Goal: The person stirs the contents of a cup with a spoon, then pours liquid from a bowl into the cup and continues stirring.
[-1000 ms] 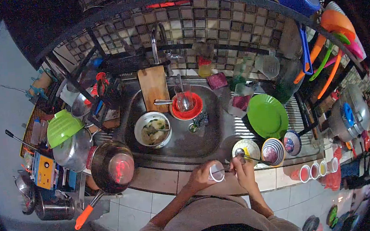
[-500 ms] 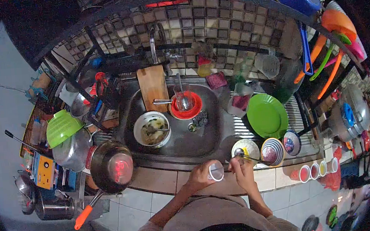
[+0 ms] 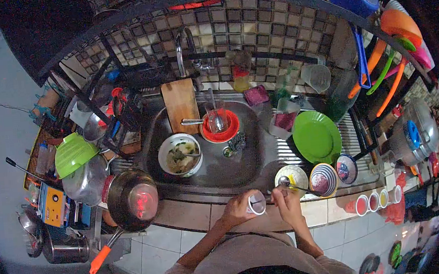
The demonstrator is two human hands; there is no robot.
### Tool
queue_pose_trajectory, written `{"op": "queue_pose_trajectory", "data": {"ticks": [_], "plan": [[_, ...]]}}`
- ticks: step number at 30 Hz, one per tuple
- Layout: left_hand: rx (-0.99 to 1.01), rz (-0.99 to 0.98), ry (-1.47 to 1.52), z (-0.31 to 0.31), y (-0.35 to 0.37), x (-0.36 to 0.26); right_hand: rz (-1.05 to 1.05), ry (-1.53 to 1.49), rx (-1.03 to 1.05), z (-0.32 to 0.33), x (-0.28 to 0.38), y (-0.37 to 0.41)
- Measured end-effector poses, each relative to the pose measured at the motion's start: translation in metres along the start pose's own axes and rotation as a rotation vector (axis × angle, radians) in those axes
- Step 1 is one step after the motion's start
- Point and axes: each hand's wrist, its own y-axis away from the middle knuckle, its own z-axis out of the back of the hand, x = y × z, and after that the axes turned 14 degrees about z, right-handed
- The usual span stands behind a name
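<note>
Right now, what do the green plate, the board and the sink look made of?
The green plate is likely plastic: bright, even colour with a soft sheen. The board looks like wood: tan and matt. The sink is probably stainless steel: grey and dully reflective.

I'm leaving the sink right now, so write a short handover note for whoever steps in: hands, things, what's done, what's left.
Left hand: closed around a small white cup, held above the counter edge.
Right hand: closed on a thin utensil whose end reaches the cup's mouth.
Sink: holds a bowl of leftovers and a red plate carrying a glass.
Drainboard: green plate and three small bowls.
Done: probably the drainboard pieces.
Left: apparently the cup and the sink's contents.
</note>
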Motion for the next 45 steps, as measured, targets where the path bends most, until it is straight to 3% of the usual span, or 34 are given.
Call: {"op": "queue_pose_trajectory", "data": {"ticks": [3,6,9,11,14,18,20,24,27,30,32,35,39,41,45], "plan": [[0.032,0.025,0.014,0.003,0.001,-0.003,-0.02,-0.019,0.071,0.001,-0.003,0.002],[-0.043,-0.057,0.014,0.002,0.0,-0.003,-0.051,-0.067,-0.039,-0.002,-0.005,0.004],[0.008,0.007,0.009,0.005,0.001,-0.006,-0.113,-0.031,0.012,0.0,0.004,0.001],[0.051,0.062,-0.034,0.011,0.002,-0.016,-0.188,-0.195,-0.092,-0.001,0.008,0.001],[-0.047,-0.063,-0.006,0.003,0.0,-0.004,-0.098,-0.013,0.014,0.003,0.014,-0.005],[0.006,0.001,-0.04,0.005,0.001,-0.005,-0.182,-0.193,-0.069,-0.001,0.005,0.0],[0.031,0.047,0.03,0.005,0.002,-0.006,-0.083,0.008,0.005,0.001,0.01,-0.004],[0.017,0.017,0.005,0.006,0.002,-0.008,-0.133,-0.096,0.011,0.0,0.003,0.0],[0.012,0.01,0.048,0.006,0.001,-0.008,-0.039,-0.007,-0.044,-0.003,0.0,0.001],[0.041,0.034,-0.012,0.008,0.0,-0.012,-0.03,-0.023,0.034,0.001,0.006,-0.002],[0.003,0.001,-0.001,0.009,0.0,-0.012,-0.186,-0.12,-0.064,0.0,0.013,-0.004],[0.004,0.024,-0.011,0.007,0.002,-0.012,-0.084,0.024,0.012,0.001,0.007,-0.002],[-0.034,-0.009,0.007,0.004,0.003,-0.008,-0.185,-0.12,-0.072,0.0,0.009,-0.002],[-0.018,-0.005,0.018,0.004,0.002,-0.008,-0.05,0.075,-0.012,0.003,0.015,-0.006],[-0.024,-0.019,-0.027,0.004,0.001,-0.007,-0.165,-0.116,-0.078,0.0,0.005,0.0]]}}
